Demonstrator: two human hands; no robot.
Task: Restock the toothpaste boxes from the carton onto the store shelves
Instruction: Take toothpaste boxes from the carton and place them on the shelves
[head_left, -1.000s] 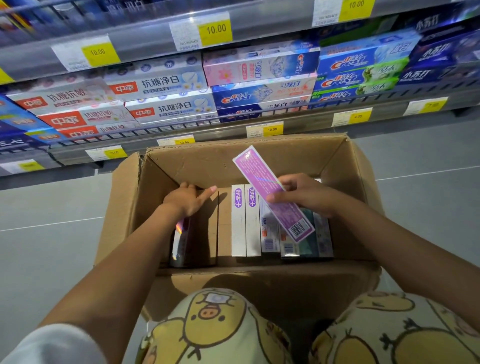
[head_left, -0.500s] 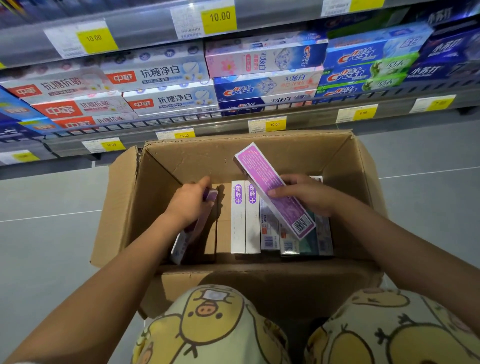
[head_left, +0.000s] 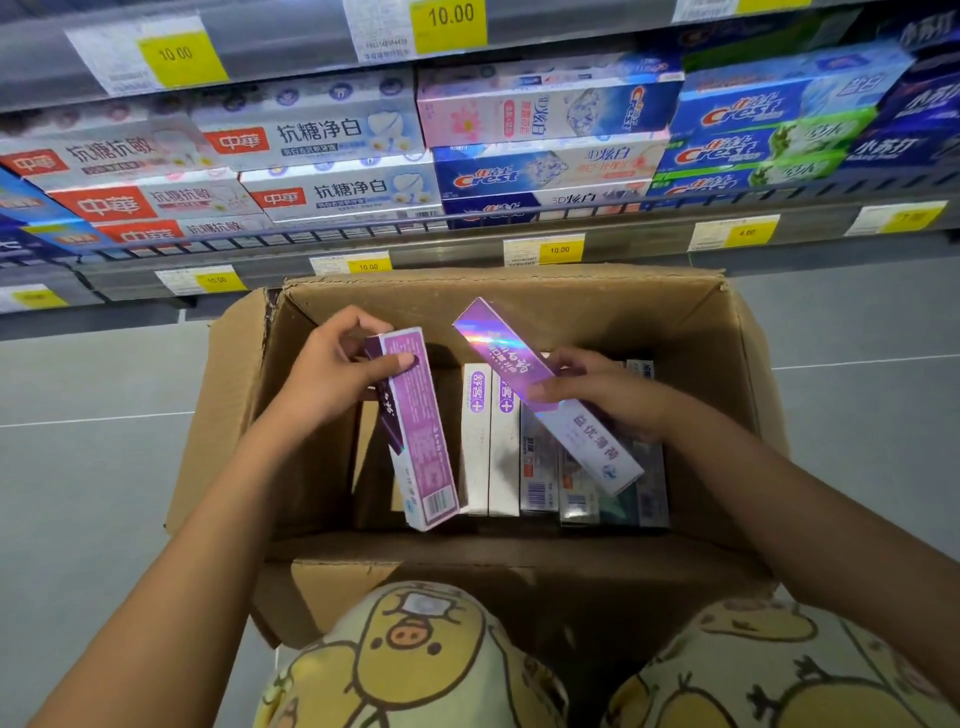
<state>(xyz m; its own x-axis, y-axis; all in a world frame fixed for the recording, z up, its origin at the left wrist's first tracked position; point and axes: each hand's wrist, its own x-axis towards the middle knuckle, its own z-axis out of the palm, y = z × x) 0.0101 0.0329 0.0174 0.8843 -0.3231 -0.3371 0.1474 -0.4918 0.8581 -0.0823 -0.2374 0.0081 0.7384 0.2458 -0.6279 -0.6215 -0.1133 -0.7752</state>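
Carton (head_left: 696, 332) sits open on the floor w/ its far wall just short of the shelves (head_left: 467, 244), and I've got both hands inside it. Left hand (head_left: 332, 374) has thumb and fingers clamped on the top end of a purple box (head_left: 418, 441); box is tilted, barcode end down near the carton's near wall, upper end lifted clear of the row. Right hand (head_left: 608, 389) grips a second purple box (head_left: 540, 389) around its middle, fingers wrapped under, thumb on top; this one lies at a slant above the packed row, shiny end pointing up-left toward the shelves. Rest of the toothpaste boxes (head_left: 491, 441) stand side by side on edge along the carton's right half; left part of the floor looks bare cardboard. Shelf above is stocked w/ flat stacks of red-label boxes (head_left: 322, 197) at left, blue ones (head_left: 545, 171) at right, yellow price tags (head_left: 558, 250) along the rail.
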